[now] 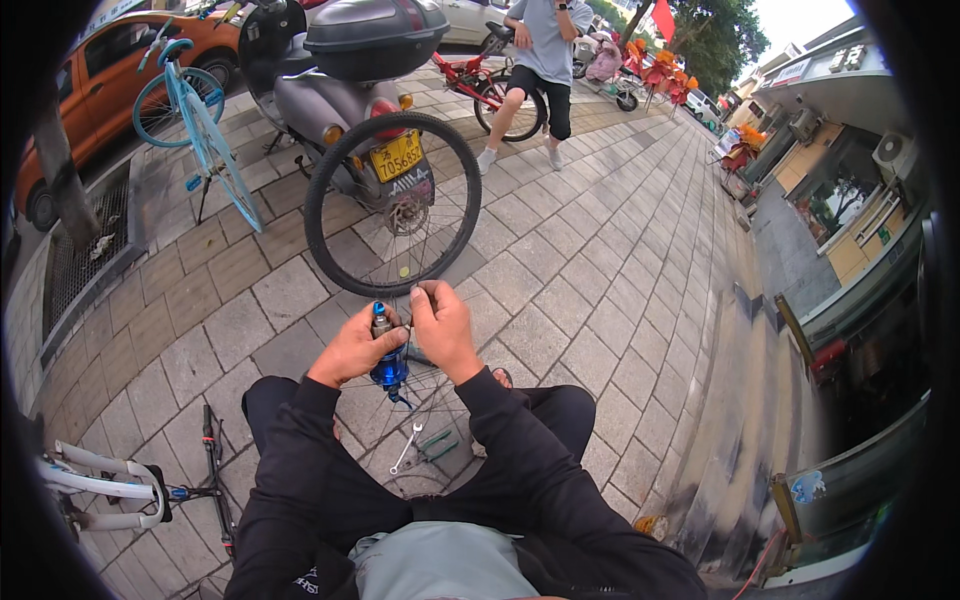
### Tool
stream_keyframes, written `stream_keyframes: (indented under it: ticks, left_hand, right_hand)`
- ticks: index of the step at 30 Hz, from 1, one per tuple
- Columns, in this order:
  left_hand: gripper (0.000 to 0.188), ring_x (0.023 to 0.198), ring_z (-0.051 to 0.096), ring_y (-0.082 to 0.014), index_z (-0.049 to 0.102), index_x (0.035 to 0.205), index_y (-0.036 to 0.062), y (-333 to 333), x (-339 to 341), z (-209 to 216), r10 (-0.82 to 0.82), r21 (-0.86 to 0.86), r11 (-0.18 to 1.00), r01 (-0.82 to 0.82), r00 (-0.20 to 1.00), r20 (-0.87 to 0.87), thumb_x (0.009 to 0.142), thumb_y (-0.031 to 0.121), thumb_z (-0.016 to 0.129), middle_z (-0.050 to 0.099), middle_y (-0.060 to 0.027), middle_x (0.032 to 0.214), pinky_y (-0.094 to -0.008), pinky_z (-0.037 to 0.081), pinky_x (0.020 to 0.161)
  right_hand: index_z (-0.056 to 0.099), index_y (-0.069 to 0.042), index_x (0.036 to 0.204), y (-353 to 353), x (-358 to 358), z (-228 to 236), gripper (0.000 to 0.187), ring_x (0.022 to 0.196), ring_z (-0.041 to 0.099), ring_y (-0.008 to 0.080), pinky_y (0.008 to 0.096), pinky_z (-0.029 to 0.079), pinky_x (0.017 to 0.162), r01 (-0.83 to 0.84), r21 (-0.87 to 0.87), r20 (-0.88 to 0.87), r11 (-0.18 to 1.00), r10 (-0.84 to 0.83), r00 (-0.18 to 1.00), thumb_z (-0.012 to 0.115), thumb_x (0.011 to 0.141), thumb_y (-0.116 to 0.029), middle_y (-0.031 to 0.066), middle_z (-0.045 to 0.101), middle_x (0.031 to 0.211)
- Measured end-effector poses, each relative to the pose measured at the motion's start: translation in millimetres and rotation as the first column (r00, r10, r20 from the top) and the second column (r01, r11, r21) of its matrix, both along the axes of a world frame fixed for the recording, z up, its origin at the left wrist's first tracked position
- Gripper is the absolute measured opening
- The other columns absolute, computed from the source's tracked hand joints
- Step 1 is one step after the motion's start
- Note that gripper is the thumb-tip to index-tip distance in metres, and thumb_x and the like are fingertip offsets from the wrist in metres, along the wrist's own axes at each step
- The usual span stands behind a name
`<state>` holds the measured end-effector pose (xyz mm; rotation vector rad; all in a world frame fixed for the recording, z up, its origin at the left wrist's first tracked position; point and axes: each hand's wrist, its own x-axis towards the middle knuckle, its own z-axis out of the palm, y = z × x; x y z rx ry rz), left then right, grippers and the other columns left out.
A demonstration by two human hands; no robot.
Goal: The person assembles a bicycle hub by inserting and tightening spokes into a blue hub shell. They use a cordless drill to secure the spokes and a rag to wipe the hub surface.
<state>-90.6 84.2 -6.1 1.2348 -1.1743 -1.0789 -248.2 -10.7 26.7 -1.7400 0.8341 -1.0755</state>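
My left hand [350,345] is closed around a blue bicycle hub [390,372], which has a blue lever at its lower end. Thin spokes fan out from the hub over my lap. Just right of it, my right hand [443,328] pinches what looks like a spoke between thumb and fingers; its thin end is hard to make out. Between my legs lie a silver wrench [408,448] and green-handled pliers [437,446] on the paving. Beyond my hands a bicycle wheel [464,250] with a black tyre and a disc rotor leans upright against a grey scooter [315,100].
A white bicycle fork [115,490] and a black bar [215,480] lie at my left. Farther off are a light-blue bicycle [205,135], an orange car [125,65] and a person in shorts [545,50] by a red bicycle [465,72]. Steps [740,430] run along the right.
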Motion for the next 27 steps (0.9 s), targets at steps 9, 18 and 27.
stream_keyframes:
  ticks: [9,18,27]
  left_hand:
    - [0.027,0.086,0.058,-0.0104,0.062,0.114,0.0044,17.8,-8.2,16.3,-0.207,0.131,0.974,0.185,0.962,0.181,0.099,0.022,0.078,0.064,0.0007,0.092,-0.031,0.05,0.079]
    - [0.035,0.08,0.056,-0.0099,0.06,0.103,0.0056,6.9,50.0,-15.9,0.712,-0.039,0.686,-0.727,0.681,-0.169,0.099,0.036,0.077,0.063,-0.0006,0.087,-0.0314,0.05,0.075]
    - [0.032,0.076,0.048,-0.0055,0.06,0.105,0.0073,16.1,58.9,-22.1,0.743,-0.079,0.605,-0.792,0.597,-0.301,0.101,0.033,0.077,0.055,0.0048,0.084,-0.0261,0.045,0.068]
  right_hand:
    - [0.065,0.002,0.11,-15.7,12.8,47.1,0.02,0.067,0.068,0.0176,0.0346,0.054,0.064,0.106,-0.105,0.142,0.989,-0.09,0.986,0.063,0.106,-0.018,0.0117,0.07,0.081]
    - [0.07,0.002,0.1,-4.4,-76.3,-128.5,0.021,0.078,0.074,0.033,0.0434,0.058,0.075,-0.031,-0.18,-0.504,0.983,-0.065,0.861,0.072,0.096,-0.019,0.0191,0.076,0.088]
    - [0.072,-0.003,0.1,7.6,-96.8,-210.5,0.03,0.097,0.072,0.0446,0.0543,0.055,0.085,-0.317,0.007,-0.857,0.948,0.169,0.487,0.071,0.093,-0.033,0.0229,0.075,0.099]
